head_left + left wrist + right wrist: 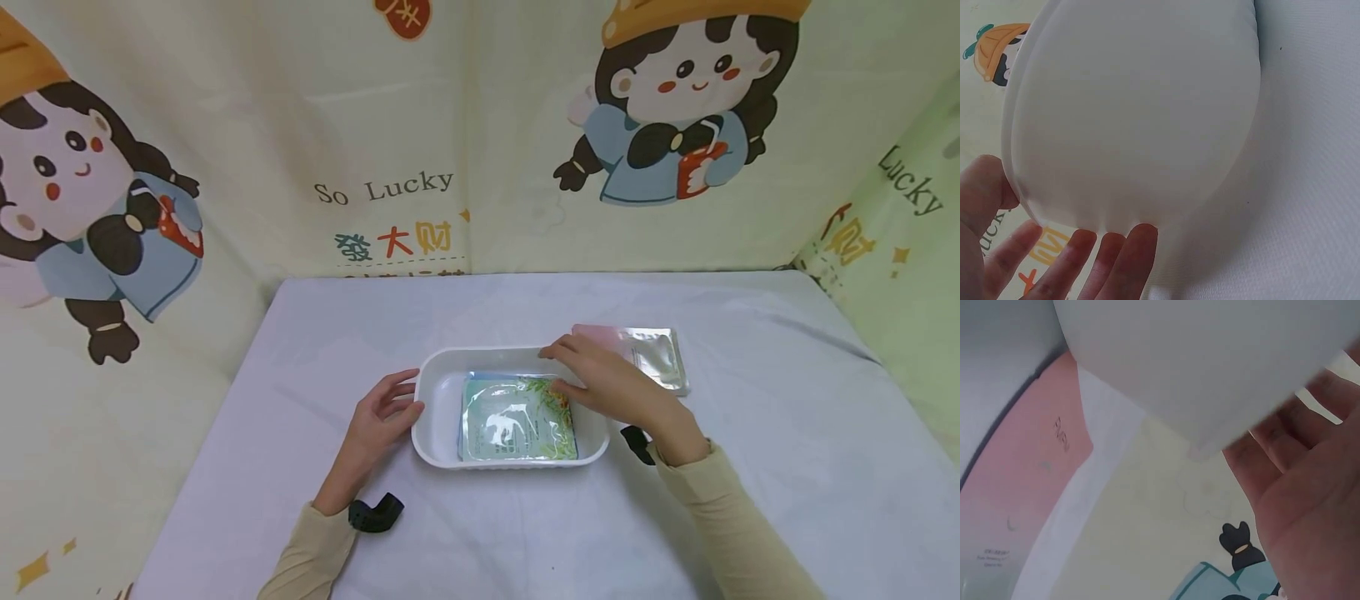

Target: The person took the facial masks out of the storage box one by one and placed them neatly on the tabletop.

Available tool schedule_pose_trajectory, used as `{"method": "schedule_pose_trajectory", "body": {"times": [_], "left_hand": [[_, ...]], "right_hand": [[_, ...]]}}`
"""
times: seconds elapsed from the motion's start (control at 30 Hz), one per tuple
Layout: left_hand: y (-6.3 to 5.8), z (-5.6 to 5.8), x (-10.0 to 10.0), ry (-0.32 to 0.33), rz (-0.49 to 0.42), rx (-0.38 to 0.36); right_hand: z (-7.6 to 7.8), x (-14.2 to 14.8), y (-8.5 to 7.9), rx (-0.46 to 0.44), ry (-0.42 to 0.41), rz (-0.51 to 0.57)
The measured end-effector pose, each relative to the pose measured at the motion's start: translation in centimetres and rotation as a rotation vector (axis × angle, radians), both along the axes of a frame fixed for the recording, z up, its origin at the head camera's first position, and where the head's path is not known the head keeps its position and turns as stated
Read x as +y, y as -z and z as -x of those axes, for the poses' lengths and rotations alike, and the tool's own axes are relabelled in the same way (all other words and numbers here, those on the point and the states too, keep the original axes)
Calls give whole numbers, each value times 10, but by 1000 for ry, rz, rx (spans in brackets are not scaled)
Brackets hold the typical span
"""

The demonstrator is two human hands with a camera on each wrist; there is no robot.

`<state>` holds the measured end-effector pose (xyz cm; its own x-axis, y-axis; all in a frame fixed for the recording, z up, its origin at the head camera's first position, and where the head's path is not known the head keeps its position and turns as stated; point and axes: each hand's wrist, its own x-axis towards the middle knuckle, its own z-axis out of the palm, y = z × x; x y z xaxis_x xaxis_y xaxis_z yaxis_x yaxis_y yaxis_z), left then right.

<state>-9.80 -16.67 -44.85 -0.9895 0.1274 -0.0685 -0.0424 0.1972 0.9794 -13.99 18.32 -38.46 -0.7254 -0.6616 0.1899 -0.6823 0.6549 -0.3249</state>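
Note:
A white oval-cornered tray [438, 429] stands on the cloth-covered table. Inside it lies a flat, shiny green sachet [510, 425] with a leafy print; a blue edge peeks out beneath. My left hand [382, 421] holds the tray's left end, thumb at the rim and fingertips against the outer wall, as the left wrist view also shows. At the back right, my right hand [611, 379] reaches over the rim. Its fingers are nearly straight near the back rim, and the thumb hangs by the sachet's right corner. The tray wall hides those fingertips in the right wrist view.
A pink and silver sachet [660, 354] lies on the table behind the right hand, partly covered by it. Black wrist devices [377, 512] sit at both cuffs. A printed curtain [510, 233] hangs along the table's back edge.

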Motion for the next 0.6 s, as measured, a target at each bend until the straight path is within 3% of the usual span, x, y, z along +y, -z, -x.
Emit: {"method": "schedule_pose_trajectory", "body": {"times": [0.23,0.47,0.6], "left_hand": [[1,0,-1,12,-5,25],[2,1,-1,17,-8,39],[3,1,-1,17,-12,41]], "right_hand": [[-3,-11,8,-73,-3,-40],[-4,-18,17,-1,-76,-31],[-4,-20,20,-18,-97,-48]]}}
